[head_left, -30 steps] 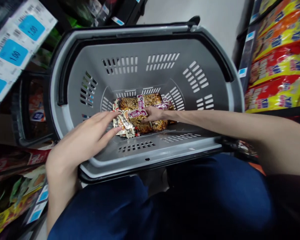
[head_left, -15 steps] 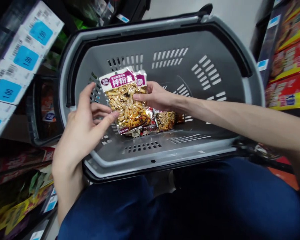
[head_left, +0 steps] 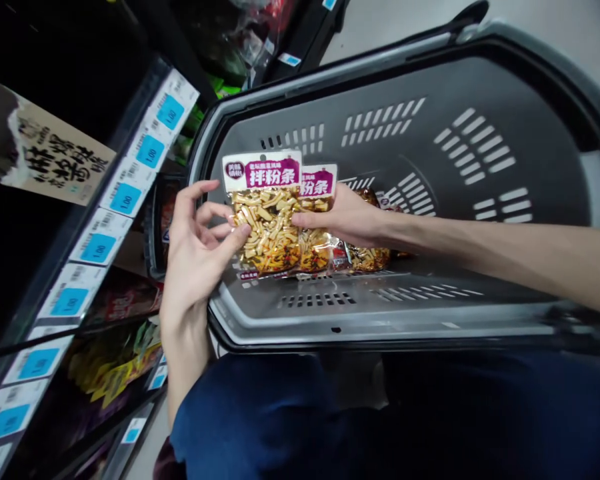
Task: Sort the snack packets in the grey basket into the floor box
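A grey plastic shopping basket (head_left: 430, 313) rests against my knees. My right hand (head_left: 353, 217) reaches in from the right and grips a small stack of snack packets (head_left: 275, 213) with purple labels, held upright above the basket's left end. My left hand (head_left: 197, 243) is at the packets' left edge, thumb and fingertips touching the front packet, fingers curled. More packets (head_left: 367, 257) lie on the basket floor behind my right hand.
A shelf rail with blue price tags (head_left: 125, 197) runs along the left. A brown sign with black writing (head_left: 50, 163) hangs above it. Bagged snacks (head_left: 110, 367) fill the lower left shelf. My blue trouser legs (head_left: 330, 420) are below the basket.
Both hands lifted the packets from the basket floor up to the basket's left end. The view swung left, bringing more of the left shelf in.
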Action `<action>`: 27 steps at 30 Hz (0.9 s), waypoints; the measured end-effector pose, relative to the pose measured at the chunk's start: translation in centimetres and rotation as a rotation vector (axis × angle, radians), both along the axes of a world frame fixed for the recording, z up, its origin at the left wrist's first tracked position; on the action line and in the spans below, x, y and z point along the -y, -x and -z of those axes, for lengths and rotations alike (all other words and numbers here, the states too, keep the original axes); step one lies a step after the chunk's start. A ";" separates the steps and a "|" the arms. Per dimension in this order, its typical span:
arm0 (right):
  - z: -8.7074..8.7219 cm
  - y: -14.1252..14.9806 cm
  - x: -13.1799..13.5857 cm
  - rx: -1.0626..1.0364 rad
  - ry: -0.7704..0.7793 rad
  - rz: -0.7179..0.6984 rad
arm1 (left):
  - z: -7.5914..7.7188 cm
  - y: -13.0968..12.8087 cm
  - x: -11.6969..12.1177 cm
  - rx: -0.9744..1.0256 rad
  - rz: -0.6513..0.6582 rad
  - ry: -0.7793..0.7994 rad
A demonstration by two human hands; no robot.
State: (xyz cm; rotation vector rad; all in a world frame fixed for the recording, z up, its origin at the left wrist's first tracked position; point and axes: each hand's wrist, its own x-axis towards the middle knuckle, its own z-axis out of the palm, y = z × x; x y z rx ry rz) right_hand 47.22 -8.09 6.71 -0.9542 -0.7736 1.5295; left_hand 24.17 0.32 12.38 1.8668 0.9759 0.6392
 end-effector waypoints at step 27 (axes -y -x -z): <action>0.5 -1.1 -0.2 -0.096 0.072 0.096 | 2.4 0.2 -1.0 0.296 -0.058 0.058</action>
